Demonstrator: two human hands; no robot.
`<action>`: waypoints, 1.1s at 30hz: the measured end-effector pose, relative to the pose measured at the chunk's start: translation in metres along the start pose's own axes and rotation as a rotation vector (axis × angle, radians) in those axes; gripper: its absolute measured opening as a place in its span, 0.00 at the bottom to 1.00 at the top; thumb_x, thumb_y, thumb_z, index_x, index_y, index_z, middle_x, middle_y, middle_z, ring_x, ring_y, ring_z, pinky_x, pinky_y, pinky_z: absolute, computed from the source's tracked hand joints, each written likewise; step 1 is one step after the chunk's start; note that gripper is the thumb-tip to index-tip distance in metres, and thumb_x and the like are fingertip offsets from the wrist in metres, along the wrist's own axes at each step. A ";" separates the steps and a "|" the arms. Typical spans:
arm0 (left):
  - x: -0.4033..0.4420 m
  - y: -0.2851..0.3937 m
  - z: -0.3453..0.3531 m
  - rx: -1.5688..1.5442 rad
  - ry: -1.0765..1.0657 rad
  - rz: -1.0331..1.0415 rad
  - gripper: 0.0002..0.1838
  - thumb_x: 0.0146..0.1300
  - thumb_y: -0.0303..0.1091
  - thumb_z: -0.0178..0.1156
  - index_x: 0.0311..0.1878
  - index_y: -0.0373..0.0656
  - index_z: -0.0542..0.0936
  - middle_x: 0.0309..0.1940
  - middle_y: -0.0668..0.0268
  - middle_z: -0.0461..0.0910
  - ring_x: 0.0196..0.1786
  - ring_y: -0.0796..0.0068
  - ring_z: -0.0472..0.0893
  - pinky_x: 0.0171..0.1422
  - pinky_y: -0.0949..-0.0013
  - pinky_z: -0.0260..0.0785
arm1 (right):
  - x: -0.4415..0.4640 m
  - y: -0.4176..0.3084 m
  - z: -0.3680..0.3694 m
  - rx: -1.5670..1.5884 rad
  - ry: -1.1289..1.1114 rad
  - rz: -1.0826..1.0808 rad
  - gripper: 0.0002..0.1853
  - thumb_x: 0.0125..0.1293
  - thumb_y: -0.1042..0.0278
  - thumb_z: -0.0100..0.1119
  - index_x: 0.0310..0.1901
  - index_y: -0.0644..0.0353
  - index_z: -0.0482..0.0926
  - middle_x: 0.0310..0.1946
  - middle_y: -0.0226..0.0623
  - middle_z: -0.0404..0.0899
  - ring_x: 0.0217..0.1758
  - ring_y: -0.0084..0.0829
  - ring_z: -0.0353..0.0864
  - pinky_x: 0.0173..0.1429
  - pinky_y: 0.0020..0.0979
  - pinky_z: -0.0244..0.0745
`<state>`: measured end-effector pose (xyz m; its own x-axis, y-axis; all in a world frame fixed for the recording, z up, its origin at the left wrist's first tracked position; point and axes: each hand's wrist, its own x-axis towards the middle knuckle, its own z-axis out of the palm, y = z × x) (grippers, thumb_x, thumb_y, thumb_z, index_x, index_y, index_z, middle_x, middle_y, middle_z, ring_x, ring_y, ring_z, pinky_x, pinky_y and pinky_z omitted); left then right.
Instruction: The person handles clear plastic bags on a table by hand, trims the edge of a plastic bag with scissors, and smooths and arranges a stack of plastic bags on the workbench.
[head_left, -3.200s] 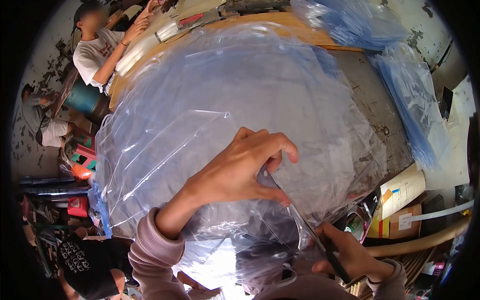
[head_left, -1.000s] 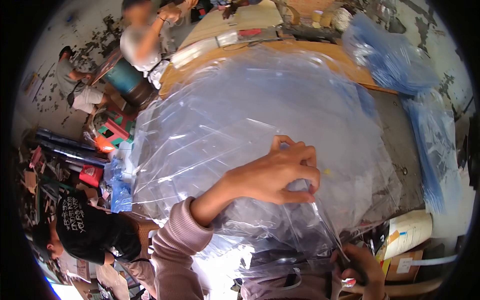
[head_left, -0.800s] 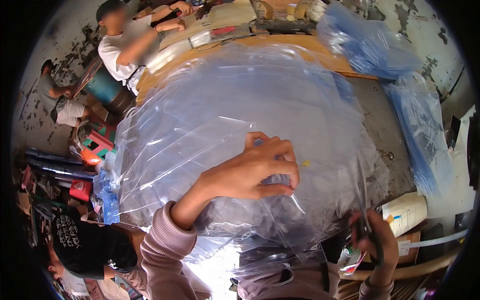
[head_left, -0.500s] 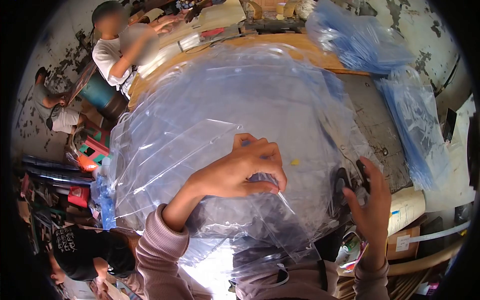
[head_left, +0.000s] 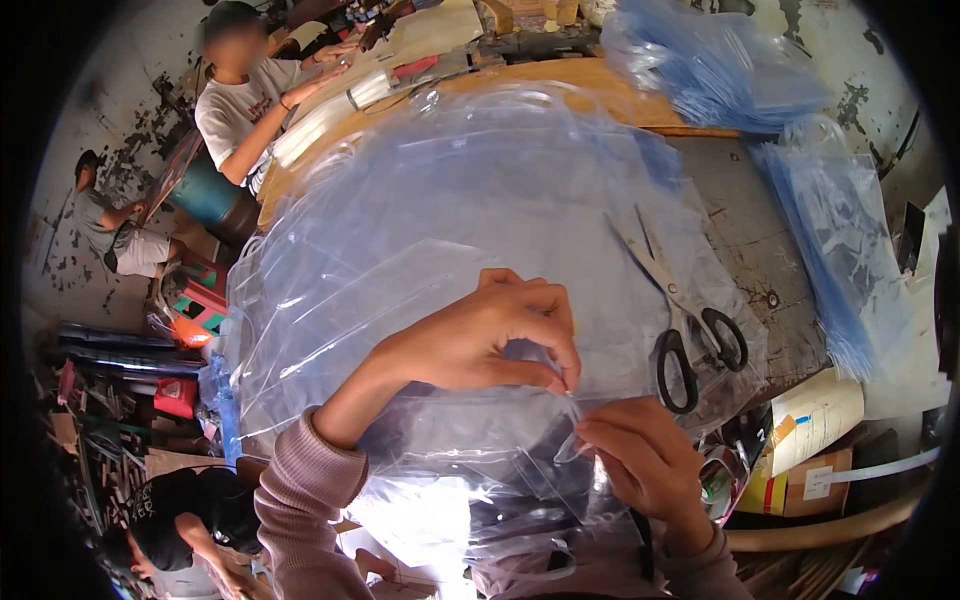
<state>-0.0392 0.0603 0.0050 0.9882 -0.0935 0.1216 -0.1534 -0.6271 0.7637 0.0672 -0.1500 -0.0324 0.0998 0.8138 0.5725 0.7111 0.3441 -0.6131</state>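
My left hand [head_left: 490,335] is closed in a pinch on the clear plastic bag [head_left: 480,425], over the middle of the pile. Close to its fingertips, my right hand [head_left: 645,455] also pinches the bag, at a narrow strip that looks like its loop handle. The bag's lower part hangs toward my lap. Scissors [head_left: 680,300] with black handles lie with blades parted on the pile of clear plastic bags [head_left: 400,200], to the right of my hands and touched by neither.
More bluish plastic bags [head_left: 720,75] are heaped at the back right, and another stack [head_left: 825,230] lies along the right side. A cardboard box [head_left: 815,485] stands low at right. One person [head_left: 235,110] works at the back left; others sit at the left.
My right hand has left the scissors, which now lie on the pile, and has moved left to pinch the bag beside my left hand. The left hand keeps its pinch.
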 end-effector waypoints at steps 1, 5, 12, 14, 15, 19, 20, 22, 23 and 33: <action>0.007 0.001 0.001 -0.013 0.004 0.027 0.06 0.49 0.34 0.69 0.32 0.56 0.84 0.30 0.81 0.72 0.41 0.82 0.72 0.52 0.65 0.48 | -0.003 0.000 0.001 0.016 0.117 0.006 0.20 0.46 0.84 0.64 0.45 0.66 0.78 0.39 0.42 0.78 0.38 0.37 0.79 0.39 0.30 0.76; 0.033 0.017 0.005 0.056 -0.069 0.039 0.07 0.48 0.33 0.70 0.32 0.57 0.83 0.32 0.81 0.71 0.41 0.82 0.72 0.53 0.64 0.49 | -0.011 -0.007 -0.005 -0.008 0.278 0.112 0.20 0.47 0.84 0.66 0.44 0.67 0.75 0.37 0.44 0.79 0.37 0.39 0.79 0.39 0.30 0.76; 0.060 0.040 0.035 0.206 0.093 0.204 0.09 0.46 0.31 0.70 0.32 0.54 0.82 0.35 0.75 0.70 0.39 0.76 0.72 0.50 0.63 0.55 | -0.039 -0.015 -0.009 -0.231 0.370 0.123 0.14 0.54 0.77 0.63 0.41 0.70 0.72 0.36 0.52 0.78 0.34 0.41 0.78 0.37 0.32 0.75; 0.061 0.047 0.044 0.257 0.149 0.217 0.10 0.46 0.31 0.69 0.34 0.52 0.81 0.35 0.74 0.70 0.38 0.75 0.73 0.48 0.65 0.58 | -0.044 -0.011 -0.004 -0.314 0.453 0.168 0.16 0.48 0.83 0.66 0.40 0.67 0.76 0.38 0.46 0.79 0.36 0.41 0.80 0.37 0.32 0.77; 0.059 0.052 0.049 0.394 0.126 0.149 0.12 0.46 0.31 0.68 0.36 0.48 0.81 0.35 0.71 0.71 0.38 0.74 0.73 0.45 0.68 0.60 | -0.044 -0.008 -0.005 -0.310 0.453 0.169 0.16 0.48 0.83 0.66 0.40 0.67 0.76 0.38 0.46 0.79 0.36 0.41 0.80 0.37 0.32 0.77; 0.032 0.068 0.081 0.648 0.247 -0.021 0.15 0.48 0.30 0.65 0.41 0.40 0.78 0.35 0.63 0.71 0.37 0.69 0.73 0.38 0.72 0.64 | -0.042 0.004 -0.007 -0.402 0.366 0.080 0.11 0.51 0.81 0.63 0.39 0.67 0.78 0.37 0.44 0.79 0.36 0.39 0.81 0.38 0.31 0.75; 0.026 0.073 0.088 0.648 0.242 -0.013 0.15 0.48 0.30 0.65 0.41 0.40 0.78 0.35 0.63 0.71 0.37 0.69 0.73 0.38 0.72 0.64 | -0.042 0.006 -0.008 -0.408 0.337 0.044 0.10 0.53 0.78 0.61 0.38 0.67 0.79 0.37 0.42 0.80 0.37 0.37 0.81 0.39 0.31 0.75; 0.014 0.084 0.100 0.440 0.327 -0.132 0.14 0.45 0.32 0.67 0.37 0.41 0.78 0.34 0.61 0.71 0.34 0.69 0.72 0.37 0.69 0.62 | -0.043 0.005 -0.016 -0.447 0.249 0.037 0.09 0.54 0.75 0.59 0.38 0.65 0.79 0.37 0.41 0.80 0.39 0.36 0.82 0.41 0.31 0.73; 0.009 0.089 0.106 0.368 0.353 -0.169 0.14 0.44 0.33 0.67 0.35 0.42 0.78 0.33 0.61 0.71 0.33 0.69 0.72 0.37 0.69 0.62 | -0.043 0.004 -0.018 -0.480 0.152 0.026 0.09 0.55 0.72 0.57 0.37 0.63 0.80 0.37 0.39 0.81 0.40 0.34 0.83 0.43 0.31 0.72; 0.012 0.082 0.136 0.257 0.475 -0.286 0.46 0.41 0.40 0.69 0.66 0.38 0.62 0.62 0.55 0.68 0.68 0.55 0.63 0.71 0.43 0.46 | -0.039 0.016 -0.033 -0.530 0.037 -0.118 0.08 0.54 0.69 0.55 0.35 0.56 0.80 0.38 0.34 0.80 0.44 0.31 0.82 0.43 0.29 0.73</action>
<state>-0.0392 -0.0974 -0.0175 0.8709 0.4241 0.2484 0.1824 -0.7482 0.6379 0.0980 -0.1914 -0.0468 0.0162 0.7636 0.6455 0.9716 0.1404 -0.1904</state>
